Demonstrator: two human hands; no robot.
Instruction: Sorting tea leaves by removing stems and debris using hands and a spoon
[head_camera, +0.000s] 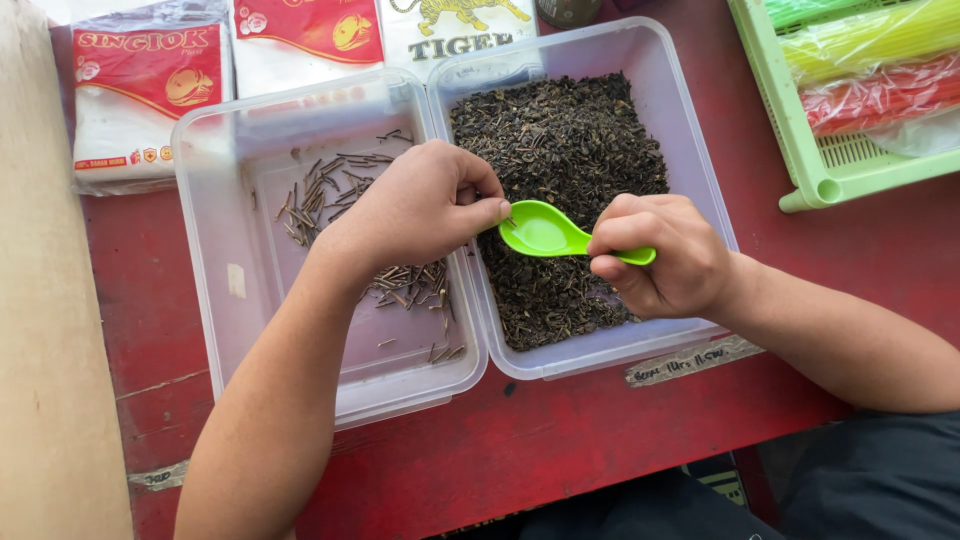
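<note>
My right hand (665, 255) grips the handle of a bright green plastic spoon (540, 232), held over a clear tub (690, 110) filled with dark loose tea leaves (565, 140). My left hand (415, 205) reaches across from the neighbouring clear tub (215, 300). Its thumb and fingers are pinched together at the spoon's bowl, and a tiny dark stem shows at the fingertips. The spoon's bowl looks nearly empty. Thin brown stems (325, 190) lie scattered on the left tub's floor, partly hidden under my left hand.
Both tubs stand side by side on a red table (560, 440). White and red packets (150, 90) lie behind them. A light green basket (800, 150) with coloured plastic rolls (870, 90) sits at the far right. A beige board (40, 300) borders the left.
</note>
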